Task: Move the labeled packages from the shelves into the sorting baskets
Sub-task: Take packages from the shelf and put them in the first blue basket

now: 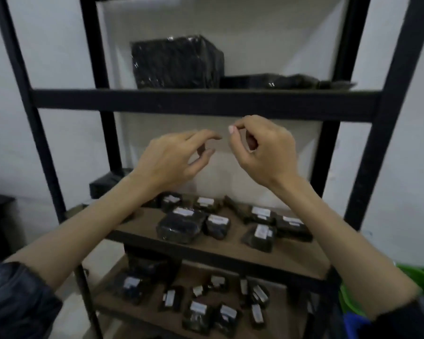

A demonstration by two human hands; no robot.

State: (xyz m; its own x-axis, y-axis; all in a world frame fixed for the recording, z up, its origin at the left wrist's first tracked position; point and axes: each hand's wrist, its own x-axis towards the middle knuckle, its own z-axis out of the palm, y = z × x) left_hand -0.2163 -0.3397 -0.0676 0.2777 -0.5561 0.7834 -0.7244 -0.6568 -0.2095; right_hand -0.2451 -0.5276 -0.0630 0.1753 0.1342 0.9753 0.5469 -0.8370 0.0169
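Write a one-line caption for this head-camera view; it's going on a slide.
Both empty hands, left and right, raised before black shelving stocked with labeled packages.

- 1 view only, from the person's head, so no 2nd view overlaps it.
- It faces forward and slightly down at a black rack point(206, 104) against a white wall, close up.
- Wide lens (uprights bow outward); both forearms enter from the bottom corners.

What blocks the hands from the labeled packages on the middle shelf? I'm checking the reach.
Nothing visible does. Both the left hand and right hand hover empty in open air above the labeled packages, below the upper shelf beam.
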